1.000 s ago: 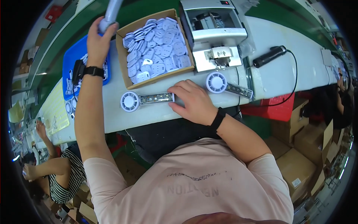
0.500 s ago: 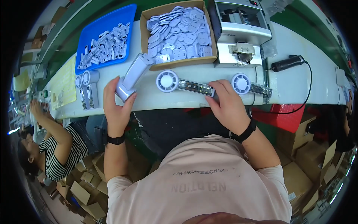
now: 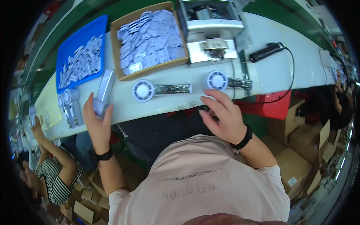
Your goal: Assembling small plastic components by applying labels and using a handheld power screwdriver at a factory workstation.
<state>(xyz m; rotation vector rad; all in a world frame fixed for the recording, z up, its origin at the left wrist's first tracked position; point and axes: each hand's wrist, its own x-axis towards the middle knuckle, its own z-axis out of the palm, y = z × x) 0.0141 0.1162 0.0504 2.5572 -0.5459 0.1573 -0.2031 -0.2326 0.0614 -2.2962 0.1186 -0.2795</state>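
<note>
The head view shows a change at the right hand (image 3: 224, 119): half a second ago its fingers were on the handle end of the middle pale-lilac plastic fan with an exposed circuit board (image 3: 165, 89); now they are spread and curved, touching nothing. That fan lies flat on the white tabletop (image 3: 161, 107), so the right hand seems free. It hovers just beside a second, similar lilac fan (image 3: 233, 83) to the right.

The left hand (image 3: 96, 129) has its thumb and fingers parted around the near end of a smooth lilac plastic piece with a long handle (image 3: 105, 85) (whether they press on it, I cannot tell). That piece is now nearer the blue plastic tray (image 3: 83, 36) of small parts, its far end left of the cardboard box (image 3: 157, 68) of flat lilac plates.
</note>
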